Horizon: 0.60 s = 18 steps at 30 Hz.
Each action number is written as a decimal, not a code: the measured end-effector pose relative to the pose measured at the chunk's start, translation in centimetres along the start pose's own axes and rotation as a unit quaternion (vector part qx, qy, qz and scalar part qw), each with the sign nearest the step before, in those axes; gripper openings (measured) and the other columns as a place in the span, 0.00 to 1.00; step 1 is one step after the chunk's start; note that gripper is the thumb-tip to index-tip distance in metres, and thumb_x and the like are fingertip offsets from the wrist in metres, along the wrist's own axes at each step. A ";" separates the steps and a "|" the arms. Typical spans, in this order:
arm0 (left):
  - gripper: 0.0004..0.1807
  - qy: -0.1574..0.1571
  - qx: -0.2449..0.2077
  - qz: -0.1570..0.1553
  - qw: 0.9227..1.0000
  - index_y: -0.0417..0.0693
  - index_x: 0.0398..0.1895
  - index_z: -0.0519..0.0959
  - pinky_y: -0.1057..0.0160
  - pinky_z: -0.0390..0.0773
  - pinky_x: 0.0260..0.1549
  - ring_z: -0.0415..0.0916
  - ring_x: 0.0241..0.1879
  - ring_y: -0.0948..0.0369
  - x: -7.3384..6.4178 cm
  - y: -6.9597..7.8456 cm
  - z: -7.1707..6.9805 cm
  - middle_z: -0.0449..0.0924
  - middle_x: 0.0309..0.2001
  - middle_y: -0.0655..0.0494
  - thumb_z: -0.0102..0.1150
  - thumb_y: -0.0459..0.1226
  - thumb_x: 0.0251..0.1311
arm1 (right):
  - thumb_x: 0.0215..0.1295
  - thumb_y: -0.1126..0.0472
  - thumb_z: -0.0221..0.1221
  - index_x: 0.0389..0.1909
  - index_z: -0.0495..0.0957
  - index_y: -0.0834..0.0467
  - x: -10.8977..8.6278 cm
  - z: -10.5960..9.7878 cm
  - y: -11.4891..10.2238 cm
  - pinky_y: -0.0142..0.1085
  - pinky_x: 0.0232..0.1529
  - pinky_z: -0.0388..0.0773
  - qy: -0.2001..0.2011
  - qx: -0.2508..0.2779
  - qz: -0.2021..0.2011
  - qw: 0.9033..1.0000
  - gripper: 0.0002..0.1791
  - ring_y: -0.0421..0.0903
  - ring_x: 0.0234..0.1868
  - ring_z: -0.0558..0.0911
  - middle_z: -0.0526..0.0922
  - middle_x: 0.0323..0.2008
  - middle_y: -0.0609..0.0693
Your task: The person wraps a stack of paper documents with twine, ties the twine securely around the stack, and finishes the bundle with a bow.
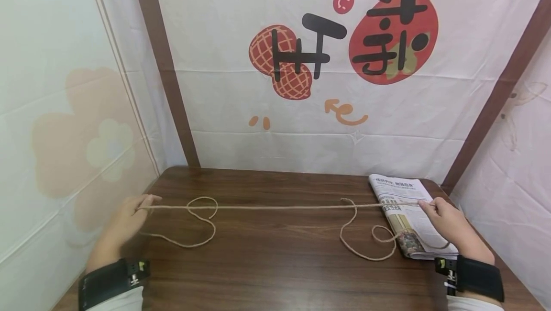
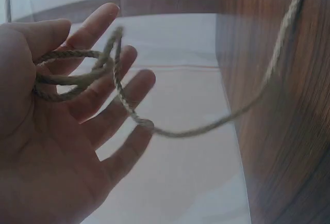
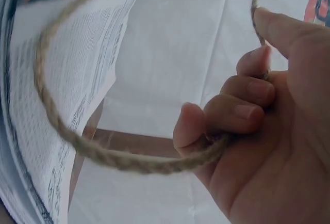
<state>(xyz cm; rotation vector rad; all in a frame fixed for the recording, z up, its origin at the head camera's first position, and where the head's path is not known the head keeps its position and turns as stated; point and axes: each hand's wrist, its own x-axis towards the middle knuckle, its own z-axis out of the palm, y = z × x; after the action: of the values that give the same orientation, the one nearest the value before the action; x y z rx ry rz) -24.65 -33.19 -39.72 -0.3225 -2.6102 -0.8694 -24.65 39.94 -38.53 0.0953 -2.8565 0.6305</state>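
Note:
A thin tan braided rope stretches taut and nearly level above the table, from one hand to the other. My left hand holds its left end; in the left wrist view small loops of rope lie at the thumb and index finger while the other fingers are spread. My right hand grips the opposite end over a folded newspaper. In the right wrist view, curled fingers close round the rope, and the thumb presses along it. Loose tails hang in curves from both hands.
The dark brown wooden table lies beneath the hands. A printed white cloth hangs behind it, and another pale cloth hangs on the left. Both forearms wear black wrist bands.

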 end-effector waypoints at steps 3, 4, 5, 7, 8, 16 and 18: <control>0.18 -0.014 0.007 -0.019 1.000 0.29 0.53 0.77 0.29 0.66 0.46 0.68 0.52 0.30 -0.6 -0.5 -0.5 0.74 0.50 0.24 0.42 0.36 0.76 | 0.80 0.48 0.44 0.32 0.60 0.62 -0.2 -0.2 0.3 0.42 0.31 0.63 0.004 0.012 0.007 1.000 0.21 0.49 0.28 0.66 0.62 0.26 0.51; 0.16 -0.017 0.008 -0.016 1.000 0.30 0.52 0.78 0.28 0.66 0.47 0.67 0.52 0.29 -0.7 -0.7 -0.6 0.73 0.51 0.24 0.47 0.34 0.74 | 0.80 0.48 0.44 0.33 0.60 0.62 -0.2 -0.3 0.2 0.42 0.31 0.63 0.001 0.020 0.012 1.000 0.21 0.49 0.28 0.66 0.62 0.27 0.52; 0.13 -0.016 0.013 -0.011 1.000 0.32 0.50 0.79 0.28 0.66 0.46 0.67 0.52 0.30 -0.7 -0.9 -0.6 0.74 0.50 0.26 0.51 0.34 0.71 | 0.80 0.48 0.45 0.34 0.60 0.62 -0.3 -0.3 0.1 0.41 0.31 0.63 -0.004 0.024 0.019 1.000 0.21 0.49 0.29 0.66 0.62 0.27 0.52; 0.08 -0.007 0.015 0.017 1.000 0.36 0.43 0.82 0.29 0.66 0.46 0.69 0.51 0.31 -0.7 -1.1 -0.5 0.77 0.48 0.29 0.60 0.30 0.62 | 0.78 0.49 0.46 0.37 0.60 0.63 -0.3 -0.4 -0.4 0.41 0.32 0.64 -0.015 0.034 0.025 0.999 0.20 0.49 0.30 0.67 0.63 0.28 0.52; 0.06 -0.008 0.014 0.029 0.999 0.39 0.39 0.84 0.28 0.65 0.47 0.69 0.51 0.31 -0.6 -1.1 -0.3 0.78 0.47 0.30 0.63 0.29 0.59 | 0.77 0.49 0.46 0.38 0.60 0.63 -0.3 -0.4 -0.6 0.41 0.32 0.65 -0.018 0.036 0.025 0.999 0.19 0.49 0.31 0.68 0.64 0.29 0.52; 0.02 -0.087 0.002 0.039 0.995 0.55 0.32 0.81 0.43 0.79 0.43 0.79 0.47 0.45 0.6 1.5 1.0 0.84 0.43 0.49 0.64 0.38 0.63 | 0.80 0.43 0.42 0.50 0.73 0.69 0.3 0.2 -2.2 0.54 0.38 0.75 -0.005 0.032 -0.009 0.999 0.30 0.65 0.39 0.79 0.78 0.38 0.71; 0.06 -0.117 0.009 0.006 0.993 0.54 0.37 0.81 0.35 0.75 0.45 0.77 0.51 0.36 0.8 2.3 1.0 0.83 0.48 0.44 0.60 0.44 0.68 | 0.81 0.43 0.40 0.61 0.71 0.74 0.4 0.2 -2.7 0.63 0.49 0.72 -0.005 0.033 -0.014 0.999 0.35 0.74 0.53 0.75 0.76 0.53 0.77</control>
<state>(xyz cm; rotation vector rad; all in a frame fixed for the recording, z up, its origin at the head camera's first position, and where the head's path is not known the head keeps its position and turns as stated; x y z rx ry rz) -24.88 -30.67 -38.88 -0.4583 -2.8248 -0.8495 -24.77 37.41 -37.53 0.1505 -2.8396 0.7210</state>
